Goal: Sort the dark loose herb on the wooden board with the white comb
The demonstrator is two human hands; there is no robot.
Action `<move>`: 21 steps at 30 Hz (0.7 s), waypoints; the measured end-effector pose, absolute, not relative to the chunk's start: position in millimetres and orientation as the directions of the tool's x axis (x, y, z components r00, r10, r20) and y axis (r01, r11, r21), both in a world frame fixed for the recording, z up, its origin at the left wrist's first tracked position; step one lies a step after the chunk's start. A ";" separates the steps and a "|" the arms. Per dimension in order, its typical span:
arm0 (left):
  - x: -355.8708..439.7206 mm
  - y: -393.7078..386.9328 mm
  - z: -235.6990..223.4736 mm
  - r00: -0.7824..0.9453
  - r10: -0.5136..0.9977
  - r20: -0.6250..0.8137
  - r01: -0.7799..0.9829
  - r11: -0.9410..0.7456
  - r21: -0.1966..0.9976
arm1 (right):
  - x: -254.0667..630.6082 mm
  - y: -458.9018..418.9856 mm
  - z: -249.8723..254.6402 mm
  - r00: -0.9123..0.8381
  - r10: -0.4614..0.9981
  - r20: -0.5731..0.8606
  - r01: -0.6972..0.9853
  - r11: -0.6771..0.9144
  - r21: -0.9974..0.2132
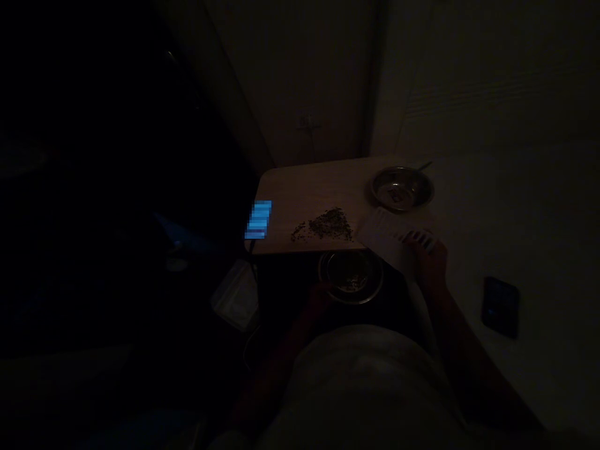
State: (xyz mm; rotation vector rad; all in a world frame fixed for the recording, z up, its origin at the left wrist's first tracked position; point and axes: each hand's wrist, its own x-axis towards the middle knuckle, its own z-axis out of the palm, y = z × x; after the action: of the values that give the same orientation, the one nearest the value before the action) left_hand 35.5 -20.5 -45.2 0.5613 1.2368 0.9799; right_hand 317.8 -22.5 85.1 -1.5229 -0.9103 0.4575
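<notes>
The view is very dark. My right hand (432, 265) grips a pale flat sheet with a row of slots (380, 232), at the right front edge of a wooden table (300, 187). To the left of the sheet, a loose heap of small dark bits (330, 225) lies on the tabletop. Below the table's front edge is a round metal bowl (360, 302) with some light bits inside. My left hand (322, 292) is closed at its left rim; the fingers are dim, but they appear to hold it.
Another metal bowl (374, 195), with a handle sticking out, stands at the table's back right. A glowing blurred screen (259, 220) is at the left edge. A dark phone-like object (500, 306) lies at the right. A pale plastic bag or box (238, 297) sits lower left.
</notes>
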 end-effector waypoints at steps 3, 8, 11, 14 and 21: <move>35.2 -21.3 -42.1 0.004 0.858 -0.514 -0.278 0.495 0.823 | 318.6 -23.3 85.1 0.577 0.787 0.219 0.284 0.058 -0.957; 41.2 -22.2 -38.7 0.074 0.862 -0.502 -0.282 0.501 0.818 | 317.9 -23.0 85.8 0.606 0.767 0.213 0.284 0.041 -0.958; 41.0 -22.0 -41.1 0.119 0.872 -0.475 -0.279 0.489 0.827 | 318.0 -23.0 85.6 0.614 0.761 0.209 0.268 0.048 -0.962; 37.6 -21.6 -44.9 0.080 0.892 -0.445 -0.252 0.450 0.857 | 317.2 -23.6 86.9 0.601 0.771 0.210 0.276 0.047 -0.960; 36.9 -22.4 -50.3 0.047 0.911 -0.410 -0.242 0.408 0.880 | 313.3 -21.9 87.7 0.632 0.746 0.209 0.289 0.024 -0.957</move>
State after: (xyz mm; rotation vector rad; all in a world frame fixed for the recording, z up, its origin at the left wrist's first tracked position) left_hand 36.9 -22.4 -50.3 0.7172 1.2019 1.0057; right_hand 313.3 -21.9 87.7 -1.5571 -0.8913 0.4388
